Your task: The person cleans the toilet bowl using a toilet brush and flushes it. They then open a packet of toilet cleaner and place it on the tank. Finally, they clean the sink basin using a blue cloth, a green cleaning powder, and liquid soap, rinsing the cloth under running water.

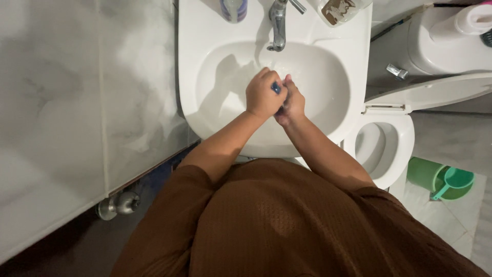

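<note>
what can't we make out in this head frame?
- Small blue thing: mostly covered by the left hand and right hand; kind unclear.
- Right hand's palm and grip: hidden behind the left hand.
- Basin drain: hidden by both hands over the sink.
- Two containers beside the faucet: cut off by the top edge.
- Floor near the feet: blocked by the brown shirt.

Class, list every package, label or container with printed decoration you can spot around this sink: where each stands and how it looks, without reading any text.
Bottle: sink ledge, left of the tap; rounded, blue-purple with a pale centre band, top cut off by the frame.
Clear container: sink ledge, right of the tap; transparent with a brown-and-white printed label, tilted.
White bottle: on the toilet tank, far right; lying down, pink trim.
</note>
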